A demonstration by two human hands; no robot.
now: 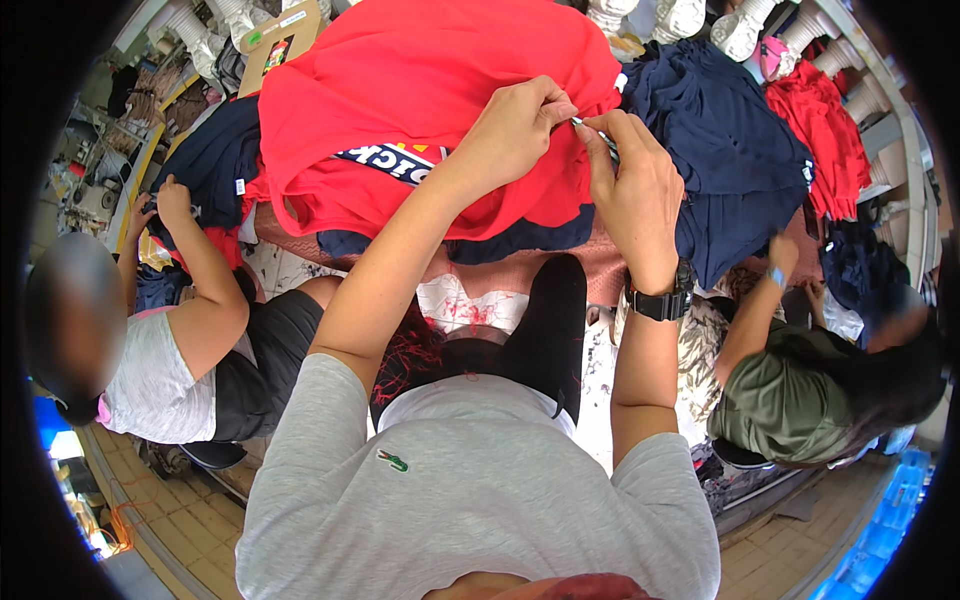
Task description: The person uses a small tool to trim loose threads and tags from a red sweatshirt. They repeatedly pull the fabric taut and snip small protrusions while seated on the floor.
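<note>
On table ahead, red garment (420, 90) lies draped over navy pile (730, 150). Left hand (510, 135) pinches its edge shut; right hand (635, 185) grips small metal tool (592, 128). Fabric looks light, soft, floppy; best held near hem.

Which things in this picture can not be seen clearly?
- Small metal tool, head view: mostly hidden between the left hand and right hand; its kind is unclear.
- Red garment: top cut off by the edge.
- Table surface: covered by clothes.
</note>
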